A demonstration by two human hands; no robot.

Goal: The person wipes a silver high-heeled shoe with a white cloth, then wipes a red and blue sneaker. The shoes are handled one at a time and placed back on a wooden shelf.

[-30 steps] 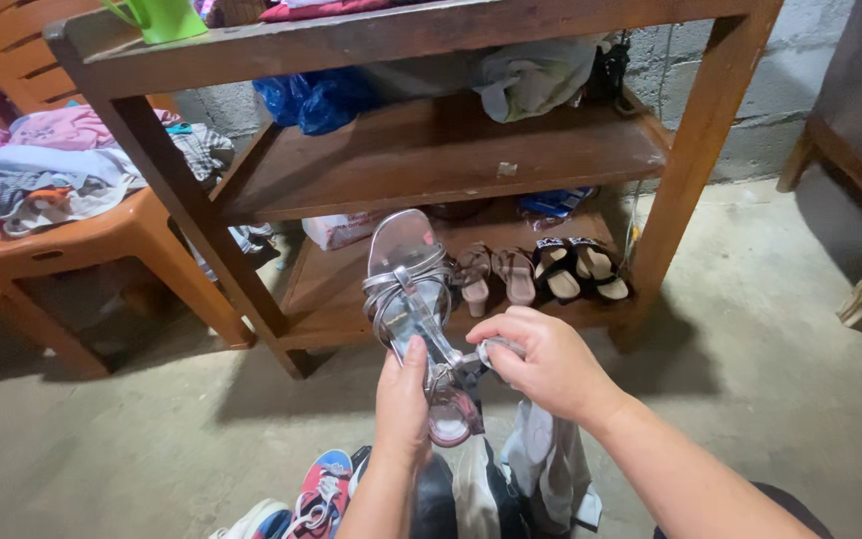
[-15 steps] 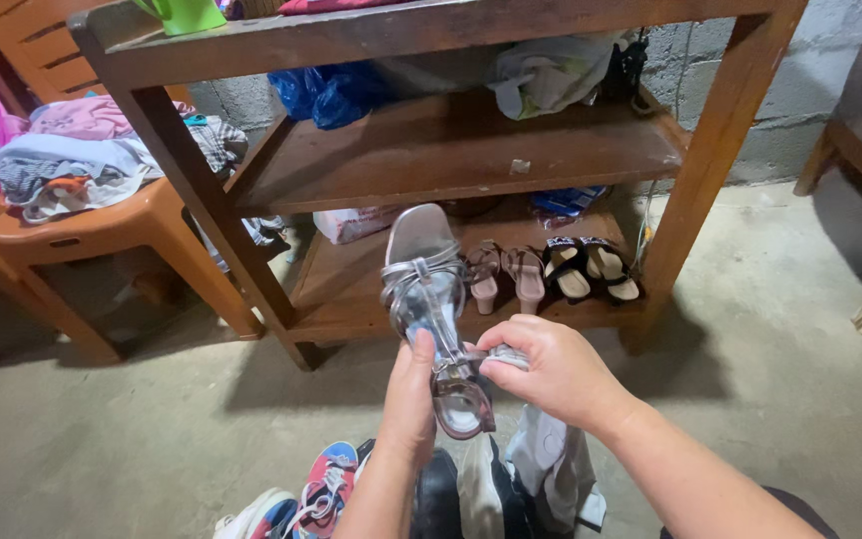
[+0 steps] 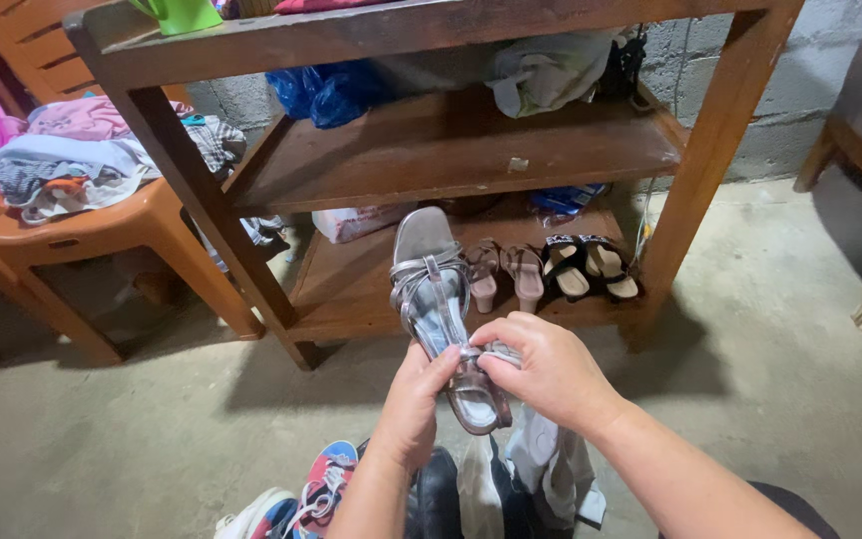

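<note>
Shoes (image 3: 311, 494) lie heaped at the bottom edge of the view, at six o'clock: a red-and-blue sneaker, dark pieces and a pale cloth bag, all on the concrete floor (image 3: 152, 439). Just above them, the person's two hands meet on a silver strappy sandal (image 3: 439, 299). The left hand (image 3: 413, 404) is closed around the heel end from below, thumb pressed on the insole. The right hand (image 3: 549, 367) is pinched shut on the ankle strap near the buckle, at about three o'clock from the heel. The sandal is held in the air, toe pointing away toward twelve o'clock, over the front of the lowest shelf.

Judging by its look, the sandal is light, with a stiff sole and thin, pliant straps; the metallic finish seems smooth and may slip under the fingers. The sole or heel block looks like the safest place to grip, since the narrow straps and small buckle could bend or tear if they carried the weight.

Beyond the toe, on the bottom board of the wooden rack (image 3: 451, 150), stand a pair of pinkish heeled sandals (image 3: 506, 271) and, just to their right, a pair of black sandals (image 3: 591, 268). At ten o'clock an orange plastic chair (image 3: 122, 235) carries folded clothes (image 3: 82, 160). Blue plastic (image 3: 326, 92) and crumpled cloth sit on the middle shelf, with a block wall (image 3: 800, 90) behind.
</note>
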